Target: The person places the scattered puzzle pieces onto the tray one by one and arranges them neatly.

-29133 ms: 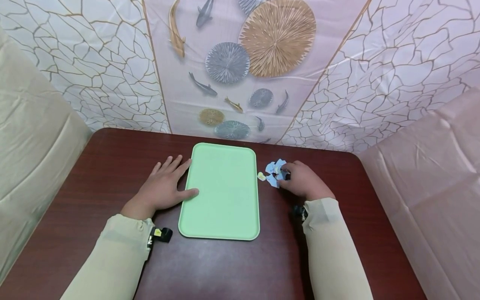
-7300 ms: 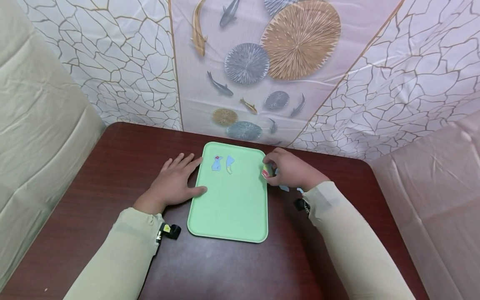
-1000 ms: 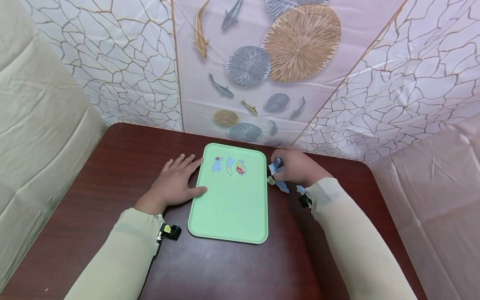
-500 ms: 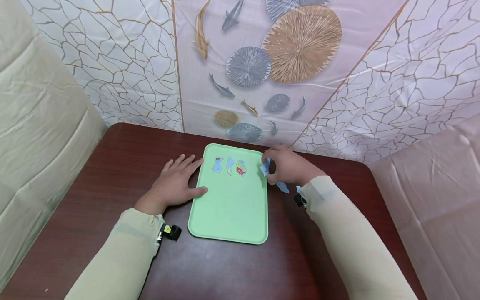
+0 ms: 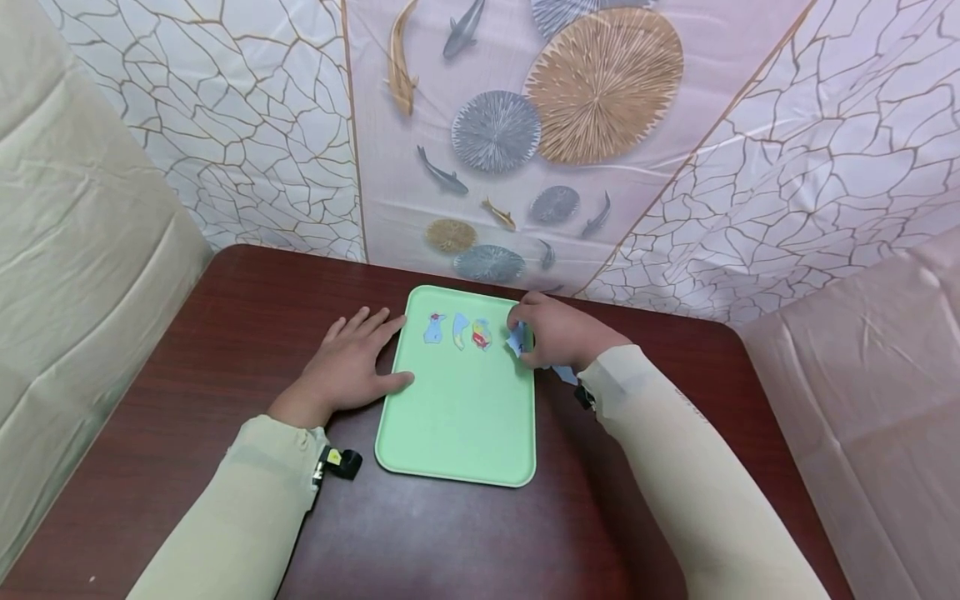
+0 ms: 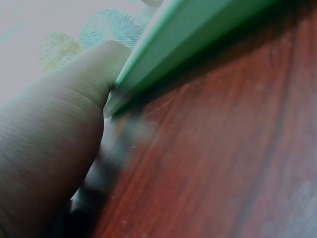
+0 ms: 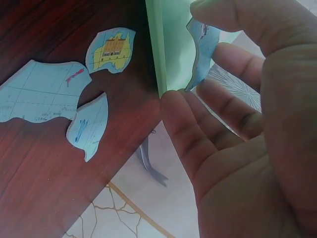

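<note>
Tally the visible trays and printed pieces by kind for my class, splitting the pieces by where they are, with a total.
Green tray: 1
Pieces lying on the tray: 3
Piece held by the right hand: 1
Pieces on the table: 3
Total: 8

Three puzzle pieces (image 5: 459,327) lie on the tray (image 5: 457,417)

No legible txt; print on lg blue pc (image 7: 44,94) too sm/blurry.
</note>
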Demonstrator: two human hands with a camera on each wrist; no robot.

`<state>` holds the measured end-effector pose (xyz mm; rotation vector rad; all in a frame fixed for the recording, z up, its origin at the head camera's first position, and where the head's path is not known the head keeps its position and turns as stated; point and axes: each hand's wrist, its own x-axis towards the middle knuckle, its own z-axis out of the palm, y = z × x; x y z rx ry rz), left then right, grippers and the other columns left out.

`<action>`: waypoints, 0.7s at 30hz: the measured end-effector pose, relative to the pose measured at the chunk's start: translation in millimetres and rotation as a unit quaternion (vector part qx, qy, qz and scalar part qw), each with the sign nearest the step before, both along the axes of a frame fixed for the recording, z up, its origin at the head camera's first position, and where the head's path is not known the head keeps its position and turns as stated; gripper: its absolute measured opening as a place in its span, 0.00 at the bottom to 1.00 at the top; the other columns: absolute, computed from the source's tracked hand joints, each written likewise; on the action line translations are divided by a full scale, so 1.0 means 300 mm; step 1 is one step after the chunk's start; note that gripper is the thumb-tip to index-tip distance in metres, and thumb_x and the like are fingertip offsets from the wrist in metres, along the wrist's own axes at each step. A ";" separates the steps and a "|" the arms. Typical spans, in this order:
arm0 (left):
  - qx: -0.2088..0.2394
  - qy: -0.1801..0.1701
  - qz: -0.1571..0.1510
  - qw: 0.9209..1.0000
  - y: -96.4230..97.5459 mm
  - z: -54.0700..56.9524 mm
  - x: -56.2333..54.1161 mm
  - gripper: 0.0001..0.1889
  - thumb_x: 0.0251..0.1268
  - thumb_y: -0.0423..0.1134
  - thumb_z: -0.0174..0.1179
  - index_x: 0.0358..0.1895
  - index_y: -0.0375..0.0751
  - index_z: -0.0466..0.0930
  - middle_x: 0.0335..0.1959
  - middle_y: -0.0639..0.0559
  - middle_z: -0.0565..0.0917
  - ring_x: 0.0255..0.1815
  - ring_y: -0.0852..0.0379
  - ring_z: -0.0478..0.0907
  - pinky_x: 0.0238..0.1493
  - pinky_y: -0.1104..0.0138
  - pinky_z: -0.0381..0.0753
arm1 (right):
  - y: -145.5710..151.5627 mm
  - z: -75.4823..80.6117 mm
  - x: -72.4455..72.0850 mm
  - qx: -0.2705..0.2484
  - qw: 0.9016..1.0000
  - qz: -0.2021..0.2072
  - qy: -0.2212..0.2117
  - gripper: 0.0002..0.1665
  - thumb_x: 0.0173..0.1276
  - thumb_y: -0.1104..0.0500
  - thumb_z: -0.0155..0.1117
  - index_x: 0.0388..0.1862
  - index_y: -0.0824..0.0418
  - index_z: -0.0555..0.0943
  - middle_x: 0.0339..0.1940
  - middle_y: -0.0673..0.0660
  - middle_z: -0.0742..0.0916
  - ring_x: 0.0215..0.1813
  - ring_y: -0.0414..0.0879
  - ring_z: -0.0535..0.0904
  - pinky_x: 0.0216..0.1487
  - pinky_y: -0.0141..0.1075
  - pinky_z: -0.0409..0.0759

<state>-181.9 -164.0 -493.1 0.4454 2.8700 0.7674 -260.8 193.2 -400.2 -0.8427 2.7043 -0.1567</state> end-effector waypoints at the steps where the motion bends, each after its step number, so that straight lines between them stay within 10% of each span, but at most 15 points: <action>1: 0.000 0.000 0.000 1.000 0.000 0.000 0.000 0.53 0.74 0.71 0.66 0.94 0.58 0.54 0.96 0.42 0.53 0.97 0.34 0.42 0.93 0.33 0.39 | -0.002 -0.001 -0.001 0.003 1.000 0.002 0.001 0.26 0.65 0.58 0.82 0.62 0.55 0.89 0.62 0.56 0.83 0.56 0.50 0.83 0.63 0.44 0.87; 21: 0.002 0.000 -0.001 1.000 -0.003 0.002 0.000 0.53 0.74 0.70 0.66 0.94 0.58 0.54 0.96 0.43 0.53 0.97 0.34 0.42 0.93 0.32 0.39 | -0.052 -0.024 -0.022 0.029 0.999 -0.004 -0.019 0.28 0.64 0.57 0.84 0.63 0.54 0.89 0.68 0.55 0.82 0.63 0.51 0.82 0.70 0.43 0.85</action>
